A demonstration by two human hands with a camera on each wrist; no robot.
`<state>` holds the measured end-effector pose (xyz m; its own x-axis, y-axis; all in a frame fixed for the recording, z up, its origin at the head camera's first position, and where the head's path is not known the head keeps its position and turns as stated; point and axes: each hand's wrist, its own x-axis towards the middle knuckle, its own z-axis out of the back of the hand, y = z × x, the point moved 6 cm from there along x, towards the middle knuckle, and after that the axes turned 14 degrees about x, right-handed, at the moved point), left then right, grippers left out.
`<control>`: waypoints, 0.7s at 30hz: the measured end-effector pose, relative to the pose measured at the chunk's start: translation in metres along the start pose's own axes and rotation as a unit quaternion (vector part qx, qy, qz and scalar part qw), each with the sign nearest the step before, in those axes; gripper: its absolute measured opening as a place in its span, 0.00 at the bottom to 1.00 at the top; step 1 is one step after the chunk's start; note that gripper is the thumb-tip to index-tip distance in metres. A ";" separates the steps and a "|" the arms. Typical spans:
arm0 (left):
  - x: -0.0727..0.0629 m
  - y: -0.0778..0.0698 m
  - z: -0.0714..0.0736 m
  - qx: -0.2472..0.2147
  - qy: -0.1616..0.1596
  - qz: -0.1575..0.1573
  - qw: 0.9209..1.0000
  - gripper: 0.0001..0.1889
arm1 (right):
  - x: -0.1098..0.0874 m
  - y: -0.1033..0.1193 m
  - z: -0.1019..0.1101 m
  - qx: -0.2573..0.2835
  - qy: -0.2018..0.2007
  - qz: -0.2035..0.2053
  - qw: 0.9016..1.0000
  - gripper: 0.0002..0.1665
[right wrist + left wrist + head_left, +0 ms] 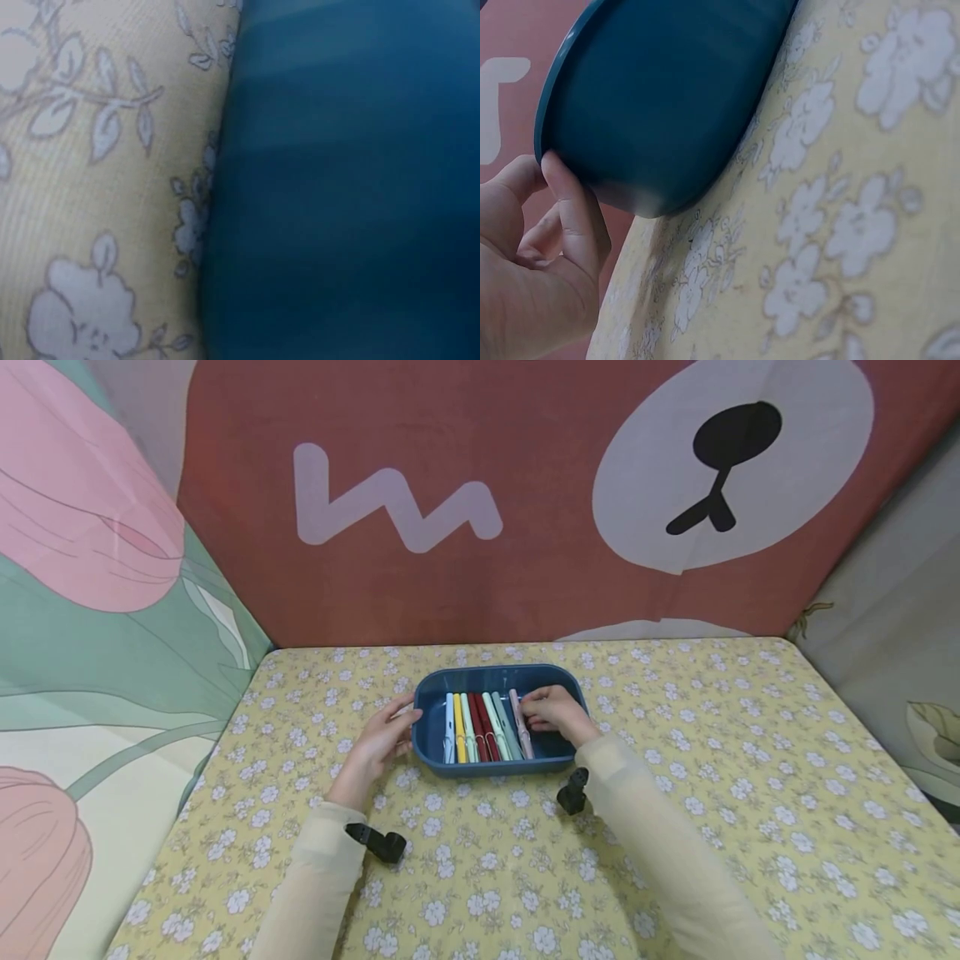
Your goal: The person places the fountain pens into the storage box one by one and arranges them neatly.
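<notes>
A dark blue plastic box (495, 770) with rounded corners stands on the table, holding a row of clothespins. From left to right lie a light blue clothespin (449, 728), a yellow clothespin (460, 727), pale green ones, dark red clothespins (481, 727) and a pale pink clothespin (521, 724). My left hand (380, 740) grips the box's left end, thumb at the rim; the left wrist view shows its fingers against the outer wall. Inside the right part, my right hand (558, 712) has curled fingers at the pink clothespin and appears to pinch it. Its fingertips are partly hidden.
A yellow floral cloth (480, 860) covers the table around the box. Behind the table's far edge hangs a brown fabric backdrop (450, 593) with a bear's muzzle. The right wrist view shows only the box's outer wall (345, 180) and the cloth.
</notes>
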<state>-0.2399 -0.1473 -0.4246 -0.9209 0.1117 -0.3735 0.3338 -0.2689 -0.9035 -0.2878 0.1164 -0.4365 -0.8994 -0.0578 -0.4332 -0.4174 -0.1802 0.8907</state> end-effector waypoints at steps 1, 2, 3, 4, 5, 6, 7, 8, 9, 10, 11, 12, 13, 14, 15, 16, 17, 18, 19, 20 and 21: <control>0.000 0.000 0.000 0.000 -0.003 0.002 1.000 0.29 | 0.000 0.001 0.000 0.000 0.002 0.003 1.000 0.20; 0.003 0.002 0.001 0.000 -0.005 0.003 1.000 0.29 | -0.001 0.002 0.001 0.000 0.005 0.007 1.000 0.21; 0.005 0.004 0.001 -0.001 -0.009 0.004 1.000 0.29 | -0.002 0.003 0.001 0.001 0.006 0.011 1.000 0.21; 0.007 0.006 0.001 -0.001 -0.013 0.005 1.000 0.28 | -0.002 0.005 0.001 0.000 0.010 0.015 1.000 0.22; 0.009 0.008 0.002 0.000 -0.017 0.005 1.000 0.28 | -0.003 0.006 0.001 0.000 0.013 0.020 1.000 0.22; 0.011 0.010 0.002 0.000 -0.022 0.005 1.000 0.28 | -0.004 0.008 0.002 0.000 0.016 0.023 1.000 0.22; 0.014 0.012 0.002 0.001 -0.027 0.004 1.000 0.28 | -0.005 0.010 0.002 0.001 0.017 0.026 1.000 0.22; 0.015 0.014 0.003 0.001 -0.031 0.002 1.000 0.27 | -0.006 0.012 0.002 0.002 0.020 0.028 0.999 0.22; 0.015 0.014 0.002 0.004 -0.035 0.001 0.999 0.27 | -0.008 0.014 0.002 0.002 0.023 0.029 0.999 0.23; 0.015 0.013 0.002 0.007 -0.038 -0.001 0.999 0.27 | -0.009 0.016 0.002 0.003 0.027 0.030 0.999 0.23; 0.015 0.013 0.002 0.009 -0.040 -0.002 0.999 0.26 | -0.010 0.018 0.003 0.006 0.030 0.031 0.999 0.24; 0.015 0.012 0.003 0.012 -0.043 -0.002 0.999 0.26 | -0.011 0.019 0.004 0.011 0.035 0.031 0.999 0.24; 0.014 0.012 0.003 0.016 -0.045 -0.001 0.999 0.26 | -0.012 0.021 0.005 0.011 0.040 0.034 0.999 0.25; 0.014 0.011 0.003 0.021 -0.049 0.000 0.999 0.26 | -0.014 0.023 0.006 0.012 0.046 0.036 0.998 0.25; 0.013 0.011 0.003 0.026 -0.053 0.000 0.998 0.26 | -0.015 0.025 0.007 0.012 0.051 0.039 0.998 0.26; 0.012 0.010 0.004 0.032 -0.059 0.002 0.998 0.26 | -0.017 0.027 0.009 0.012 0.055 0.044 0.997 0.26; 0.011 0.009 0.004 0.039 -0.063 0.003 0.997 0.27 | -0.019 0.028 0.011 0.013 0.058 0.047 0.997 0.26; 0.009 0.008 0.005 0.048 -0.069 0.003 0.996 0.27 | -0.021 0.030 0.012 0.015 0.061 0.052 0.997 0.26; 0.008 0.007 0.005 0.057 -0.073 0.001 0.996 0.28 | -0.023 0.032 0.014 0.014 0.062 0.058 0.996 0.26; 0.006 0.005 0.006 0.065 -0.078 -0.003 0.995 0.29 | -0.026 0.034 0.017 0.018 0.064 0.063 0.996 0.26; 0.004 0.005 0.007 0.073 -0.081 -0.005 0.994 0.30 | -0.029 0.035 0.020 0.019 0.064 0.068 0.995 0.27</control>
<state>-0.2433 -0.1547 -0.4287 -0.9482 -0.0379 -0.3155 0.3031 -0.4060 -0.8622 -0.2792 0.1310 -0.3900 -0.9251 -0.2040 -0.3203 -0.3001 -0.1242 0.9458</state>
